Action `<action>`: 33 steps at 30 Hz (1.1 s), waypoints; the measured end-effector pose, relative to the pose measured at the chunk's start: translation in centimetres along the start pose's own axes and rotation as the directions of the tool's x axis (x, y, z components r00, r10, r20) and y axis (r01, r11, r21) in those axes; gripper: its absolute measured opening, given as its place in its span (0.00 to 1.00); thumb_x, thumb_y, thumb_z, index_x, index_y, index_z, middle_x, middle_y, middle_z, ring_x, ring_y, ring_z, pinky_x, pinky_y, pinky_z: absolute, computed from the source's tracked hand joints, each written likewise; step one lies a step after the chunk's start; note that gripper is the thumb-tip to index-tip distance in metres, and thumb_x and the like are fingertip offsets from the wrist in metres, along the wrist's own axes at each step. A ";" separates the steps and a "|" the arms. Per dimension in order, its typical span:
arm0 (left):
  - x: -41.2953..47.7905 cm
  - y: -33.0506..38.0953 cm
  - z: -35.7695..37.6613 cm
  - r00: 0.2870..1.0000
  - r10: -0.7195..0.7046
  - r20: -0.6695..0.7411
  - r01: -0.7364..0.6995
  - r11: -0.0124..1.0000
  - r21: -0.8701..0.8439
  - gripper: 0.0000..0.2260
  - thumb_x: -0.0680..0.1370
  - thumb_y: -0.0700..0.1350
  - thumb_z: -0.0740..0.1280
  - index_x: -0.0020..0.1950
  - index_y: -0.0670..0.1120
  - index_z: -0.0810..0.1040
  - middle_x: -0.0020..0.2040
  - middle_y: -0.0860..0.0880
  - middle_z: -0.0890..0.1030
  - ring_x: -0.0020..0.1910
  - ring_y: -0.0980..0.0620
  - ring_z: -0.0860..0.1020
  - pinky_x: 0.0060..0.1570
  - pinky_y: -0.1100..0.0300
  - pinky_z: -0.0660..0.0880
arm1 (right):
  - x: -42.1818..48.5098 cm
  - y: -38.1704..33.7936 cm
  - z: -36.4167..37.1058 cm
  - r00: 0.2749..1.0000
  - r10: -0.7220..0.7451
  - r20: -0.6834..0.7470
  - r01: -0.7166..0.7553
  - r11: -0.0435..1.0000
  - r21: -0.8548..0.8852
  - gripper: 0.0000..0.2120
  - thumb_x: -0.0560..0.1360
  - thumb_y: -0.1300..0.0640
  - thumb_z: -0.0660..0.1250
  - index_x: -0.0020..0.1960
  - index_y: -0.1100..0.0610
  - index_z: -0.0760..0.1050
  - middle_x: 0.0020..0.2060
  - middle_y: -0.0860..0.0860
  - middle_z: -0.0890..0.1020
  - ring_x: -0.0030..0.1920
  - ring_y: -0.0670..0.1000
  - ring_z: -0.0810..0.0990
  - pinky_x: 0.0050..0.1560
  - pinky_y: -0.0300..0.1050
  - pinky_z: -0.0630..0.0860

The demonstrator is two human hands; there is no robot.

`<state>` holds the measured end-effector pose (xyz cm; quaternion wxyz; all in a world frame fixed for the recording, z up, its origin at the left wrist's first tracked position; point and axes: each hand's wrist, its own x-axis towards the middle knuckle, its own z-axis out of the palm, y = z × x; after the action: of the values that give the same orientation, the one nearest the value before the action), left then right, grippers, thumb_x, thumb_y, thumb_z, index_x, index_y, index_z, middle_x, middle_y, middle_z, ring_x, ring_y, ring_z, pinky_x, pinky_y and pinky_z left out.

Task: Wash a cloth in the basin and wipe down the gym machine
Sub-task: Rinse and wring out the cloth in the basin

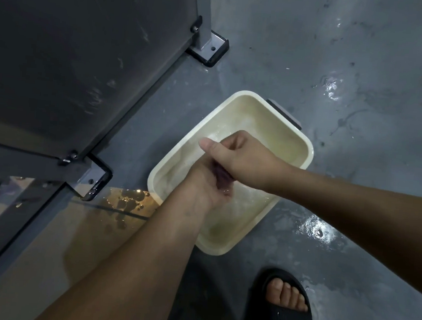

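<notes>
The cream rectangular basin (296, 134) sits on the wet grey floor (365, 71) with its long axis running diagonally from lower left to upper right, water in its bottom. Above its middle, a small dark purplish cloth (220, 177) is bunched between the two hands, only a sliver showing, its orientation unclear. The right hand (240, 160) curls over it from above, thumb pointing left, and the left hand (202, 187) clasps it from below.

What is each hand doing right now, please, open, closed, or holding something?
Left hand: closed around the dark cloth, over the basin.
Right hand: closed on the same cloth.
</notes>
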<state>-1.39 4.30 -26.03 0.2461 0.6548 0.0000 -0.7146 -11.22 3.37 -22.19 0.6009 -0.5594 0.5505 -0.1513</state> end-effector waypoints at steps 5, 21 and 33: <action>-0.3 -0.1 0.9 0.999 -0.031 0.017 0.031 0.999 -0.015 0.14 0.80 0.46 0.60 0.35 0.51 0.75 0.26 0.54 0.68 0.22 0.56 0.64 0.22 0.68 0.57 | 2.2 2.6 -0.2 0.945 0.029 -0.327 -0.129 0.949 -0.288 0.32 0.83 0.40 0.59 0.27 0.58 0.73 0.23 0.51 0.79 0.29 0.52 0.78 0.35 0.45 0.73; -1.2 0.5 0.4 0.993 -0.078 0.093 0.079 0.997 -0.009 0.16 0.80 0.40 0.56 0.33 0.48 0.71 0.24 0.51 0.64 0.20 0.55 0.59 0.18 0.68 0.54 | 1.8 1.8 0.6 0.957 0.085 -0.276 -0.163 0.948 -0.274 0.28 0.84 0.50 0.55 0.28 0.61 0.70 0.25 0.53 0.77 0.29 0.54 0.75 0.34 0.46 0.71; -5.9 4.5 -2.5 0.994 0.048 0.096 -0.070 0.967 0.243 0.12 0.85 0.51 0.61 0.59 0.44 0.76 0.53 0.40 0.80 0.41 0.47 0.79 0.34 0.58 0.78 | -1.8 1.6 -4.2 0.997 0.070 0.039 -0.066 0.993 -0.102 0.08 0.79 0.52 0.72 0.49 0.57 0.78 0.34 0.47 0.81 0.32 0.46 0.77 0.43 0.49 0.78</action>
<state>2.68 3.20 -19.42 0.1839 0.6472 -0.1191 -0.7302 -16.06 3.18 -21.69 0.5886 -0.5728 0.5632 -0.0908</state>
